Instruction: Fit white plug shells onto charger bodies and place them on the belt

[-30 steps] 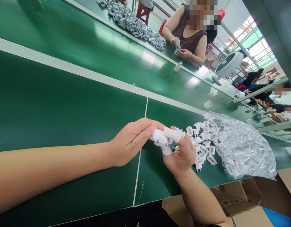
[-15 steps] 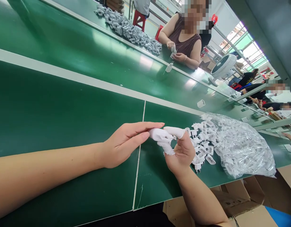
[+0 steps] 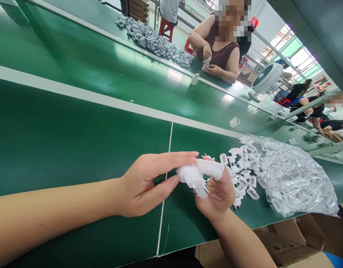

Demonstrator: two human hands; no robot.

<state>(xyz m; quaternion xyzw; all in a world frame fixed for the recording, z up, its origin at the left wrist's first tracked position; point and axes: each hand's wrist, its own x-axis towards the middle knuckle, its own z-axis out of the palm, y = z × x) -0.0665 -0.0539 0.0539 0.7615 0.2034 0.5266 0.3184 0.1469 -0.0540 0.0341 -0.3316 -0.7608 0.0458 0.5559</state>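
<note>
White two-pin plug between hands above green table. Left hand pinching blunt end; right hand curled alongside, grip unclear. Likely light, stiff, smooth; hold casing sides, avoid pins.

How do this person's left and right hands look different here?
The left hand shows bare fingers; the right hand wears a white covering on one finger. The left hand stretches its fingers nearly straight; the right hand is more curled. Both are at the same white plug.
</note>
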